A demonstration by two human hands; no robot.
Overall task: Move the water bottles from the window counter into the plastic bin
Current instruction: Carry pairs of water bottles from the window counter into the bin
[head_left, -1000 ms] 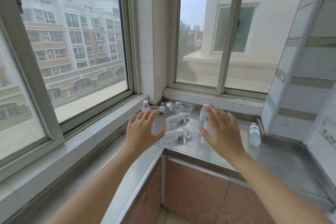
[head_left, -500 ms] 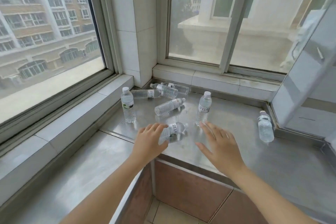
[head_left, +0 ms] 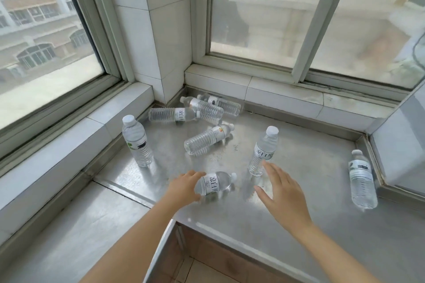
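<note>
The job looks like it is just starting. All 8 bottles I can see are on the desk (head_left: 299,190), the shiny metal top by the windows. I see no bin anywhere, so no bottle looks put away yet.

3 bottles stand up: 1 at the left (head_left: 137,142), 1 in the middle (head_left: 264,151), and 1 far right by the wall (head_left: 361,179). 5 lie on their sides. 3 of those are piled in the back corner (head_left: 202,109), 1 lies alone in the middle (head_left: 208,139), and 1 lies at the front (head_left: 215,182).

The left hand (head_left: 184,188) is on the bottom end of the front bottle. Its fingers curl around it, but I cannot tell if the grip is tight yet. The right hand (head_left: 282,193) is spread wide and holds nothing. It is just beside the middle standing bottle, not touching it as far as I can see.

I think the left hand takes the front bottle first. Then all 8 must go to the bin.
</note>
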